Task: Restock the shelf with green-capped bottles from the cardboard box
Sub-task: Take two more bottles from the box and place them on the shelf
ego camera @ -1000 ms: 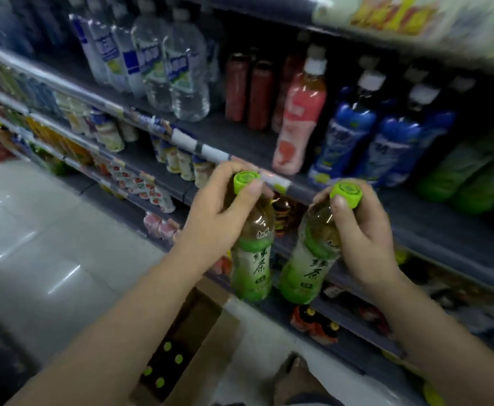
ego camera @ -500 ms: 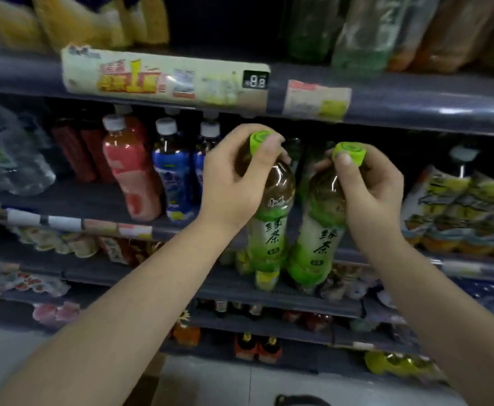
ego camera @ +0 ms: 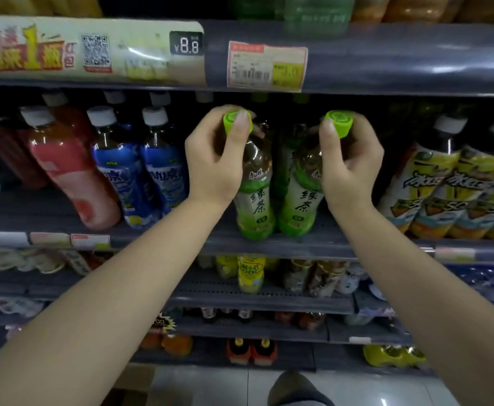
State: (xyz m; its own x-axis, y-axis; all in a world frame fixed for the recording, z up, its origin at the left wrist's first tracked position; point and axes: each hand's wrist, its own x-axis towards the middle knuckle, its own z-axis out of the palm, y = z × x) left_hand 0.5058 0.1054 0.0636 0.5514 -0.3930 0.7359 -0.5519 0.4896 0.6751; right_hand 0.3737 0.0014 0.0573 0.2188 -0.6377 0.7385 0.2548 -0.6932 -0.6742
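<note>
My left hand (ego camera: 216,159) grips the neck of a green-capped tea bottle (ego camera: 254,197), thumb against its cap. My right hand (ego camera: 351,162) holds a second green-capped tea bottle (ego camera: 301,200) the same way. Both bottles stand side by side, upright, with their bases at the front edge of the grey shelf (ego camera: 269,244). More green-capped bottles show dimly behind them in the same row. A corner of the cardboard box (ego camera: 131,388) shows on the floor at the bottom left.
Blue-labelled bottles (ego camera: 155,177) and a pink bottle (ego camera: 67,171) stand left of the gap; yellow-labelled bottles (ego camera: 451,189) stand right. The upper shelf's edge (ego camera: 386,60) with price tags hangs just above the caps. Lower shelves hold smaller drinks. My shoe (ego camera: 295,389) is on the floor.
Both hands have lifted the two bottles from over the box up to the shelf level and pushed them forward; their bases now rest at the shelf's front edge.
</note>
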